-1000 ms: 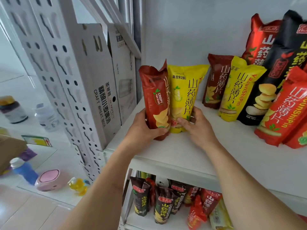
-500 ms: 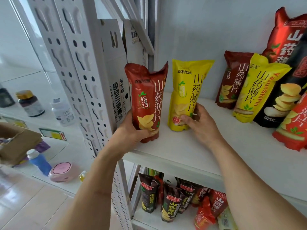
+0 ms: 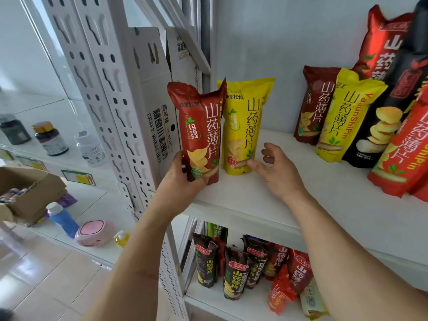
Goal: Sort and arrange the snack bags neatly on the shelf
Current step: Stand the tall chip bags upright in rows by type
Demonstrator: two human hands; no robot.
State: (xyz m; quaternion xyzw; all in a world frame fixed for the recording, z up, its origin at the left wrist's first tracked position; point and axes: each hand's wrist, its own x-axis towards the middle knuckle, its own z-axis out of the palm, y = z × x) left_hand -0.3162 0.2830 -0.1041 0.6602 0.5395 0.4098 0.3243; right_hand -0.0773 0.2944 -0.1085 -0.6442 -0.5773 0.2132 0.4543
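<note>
At shelf (image 3: 266, 205) front-left: left hand (image 3: 183, 179) clamping red bag (image 3: 199, 133) base; right hand (image 3: 275, 167) splayed, fingertip apparently touching yellow bag (image 3: 243, 126). Seating red upright, flush alongside yellow.

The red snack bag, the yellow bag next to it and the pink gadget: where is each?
red snack bag (image 3: 201, 133), head view, front panel.
yellow bag (image 3: 245, 126), head view, front panel.
pink gadget (image 3: 92, 232), head view, top face.

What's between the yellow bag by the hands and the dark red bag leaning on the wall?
Only bare white shelf separates the yellow bag from the dark red bag, in the head view.
</note>
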